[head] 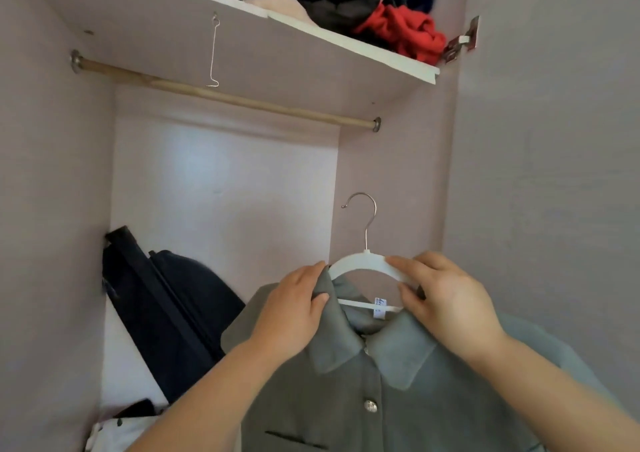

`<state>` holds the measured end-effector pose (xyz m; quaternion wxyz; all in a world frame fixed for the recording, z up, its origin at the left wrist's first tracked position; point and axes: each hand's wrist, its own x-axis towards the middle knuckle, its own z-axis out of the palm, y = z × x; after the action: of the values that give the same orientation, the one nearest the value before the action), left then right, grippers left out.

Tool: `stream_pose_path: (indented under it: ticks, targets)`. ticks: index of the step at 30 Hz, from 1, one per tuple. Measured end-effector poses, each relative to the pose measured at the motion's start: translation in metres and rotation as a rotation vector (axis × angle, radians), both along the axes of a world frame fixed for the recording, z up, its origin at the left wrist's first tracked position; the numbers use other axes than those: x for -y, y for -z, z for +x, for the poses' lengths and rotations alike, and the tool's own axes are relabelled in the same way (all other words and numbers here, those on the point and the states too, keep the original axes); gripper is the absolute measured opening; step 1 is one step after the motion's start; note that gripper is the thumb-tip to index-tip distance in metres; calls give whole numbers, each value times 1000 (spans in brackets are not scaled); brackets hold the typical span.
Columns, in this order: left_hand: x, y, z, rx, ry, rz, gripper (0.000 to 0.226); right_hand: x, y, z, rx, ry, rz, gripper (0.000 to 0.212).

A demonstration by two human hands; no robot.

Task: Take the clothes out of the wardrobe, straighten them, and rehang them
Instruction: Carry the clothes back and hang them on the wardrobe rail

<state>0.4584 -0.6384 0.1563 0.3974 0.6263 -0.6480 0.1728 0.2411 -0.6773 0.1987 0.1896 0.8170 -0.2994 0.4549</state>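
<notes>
Grey shirt (pixel 398 417) hides both ends of the white hanger (pixel 360 261), hem cropped.

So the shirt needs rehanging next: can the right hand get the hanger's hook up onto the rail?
Probably yes. The right hand holds the white hanger, its metal hook stands free, and open space leads up to the bare wooden rail; only a thin wire dangles there.

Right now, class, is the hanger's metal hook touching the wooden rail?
Apart. The head view shows the hook well below the rail, with bare wardrobe wall between them.
</notes>
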Motion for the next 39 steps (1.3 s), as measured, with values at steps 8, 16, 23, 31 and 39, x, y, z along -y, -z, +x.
stream_pose_path:
  ticks: [8, 16, 23, 31, 39]
  targets:
    - [101, -80, 74, 65, 22, -52, 51, 104, -69, 72, 27, 48, -38, 36]
    - [176, -130, 125, 127, -95, -85, 45, 214, -129, 122, 50, 125, -54, 31]
    - [222, -173, 161, 166, -259, -109, 47, 303, -196, 145, 58, 238, -80, 27]
    - [251, -195, 190, 218, -382, -147, 49, 371, -236, 163, 88, 296, -77, 27]
    - [265, -193, 199, 316, -442, -148, 50, 414, -250, 185, 50, 344, -38, 29]
